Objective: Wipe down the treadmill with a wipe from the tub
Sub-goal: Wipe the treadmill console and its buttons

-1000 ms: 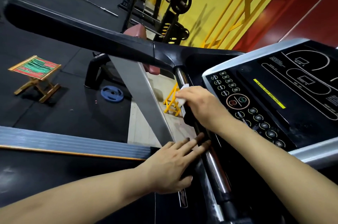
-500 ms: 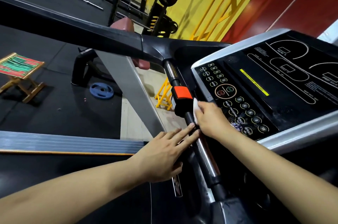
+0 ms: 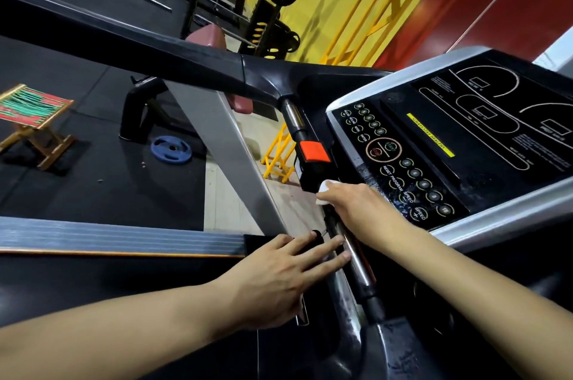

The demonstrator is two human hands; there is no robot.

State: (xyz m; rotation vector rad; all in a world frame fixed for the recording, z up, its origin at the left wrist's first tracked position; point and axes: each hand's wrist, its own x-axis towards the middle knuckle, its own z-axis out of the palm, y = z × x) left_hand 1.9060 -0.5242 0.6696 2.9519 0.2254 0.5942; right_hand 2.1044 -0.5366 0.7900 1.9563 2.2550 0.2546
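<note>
My right hand (image 3: 356, 206) grips a white wipe (image 3: 325, 190) wrapped against the treadmill's chrome front bar (image 3: 353, 252), just below the black block with the orange safety key (image 3: 314, 152). My left hand (image 3: 279, 274) lies flat with straight fingers on the black side panel, fingertips touching the bar. The treadmill console (image 3: 434, 147) with round buttons sits to the right and shows wet streaks near the speed buttons. The black handrail (image 3: 139, 45) runs off to the upper left. The tub is not in view.
A grey upright post (image 3: 229, 144) slants under the handrail. On the dark gym floor lie a blue weight plate (image 3: 171, 150), a small woven folding stool (image 3: 34, 125) and a yellow stand (image 3: 279, 156). Weight racks (image 3: 273, 4) stand against the yellow wall.
My right hand slid the wipe down the bar from above the orange key block to just below it, uncovering the block. My left hand has stayed on the panel.
</note>
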